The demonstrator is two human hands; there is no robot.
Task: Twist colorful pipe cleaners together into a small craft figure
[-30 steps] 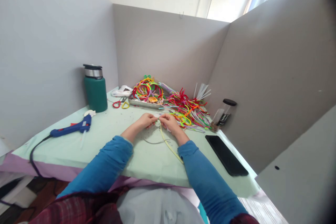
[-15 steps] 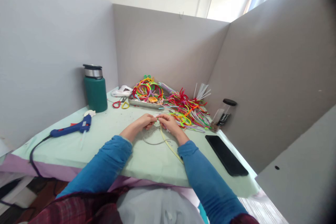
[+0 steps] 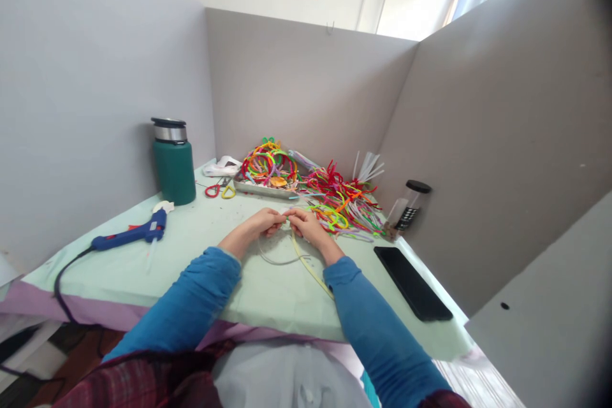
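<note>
My left hand [image 3: 266, 223] and my right hand [image 3: 306, 225] meet over the table, thumbs and fingers pinched together, fingertips almost touching. A small greenish bit shows between them; its exact form is too small to tell. From under my right fingers a pale yellow ribbon [image 3: 313, 273] trails toward the table's front edge. A thin grey curved band [image 3: 282, 262] bows out below my hands, one end running up to my left hand, the other crossing near the ribbon. The fingers hide where ribbon and band meet.
Left stand a green bottle [image 3: 174, 169] and a blue glue gun [image 3: 131, 234] with its cord. Behind are red-handled scissors [image 3: 212, 191], a metal tray [image 3: 262, 190] and heaped colourful pipe cleaners [image 3: 342, 194]. Right are a black phone [image 3: 412, 284] and a clear black-lidded container [image 3: 406, 211]. Grey partitions [image 3: 306, 76] surround the table.
My fingertips have shifted very slightly around the small greenish bit. The arms, ribbon and grey band stay almost where they were.
</note>
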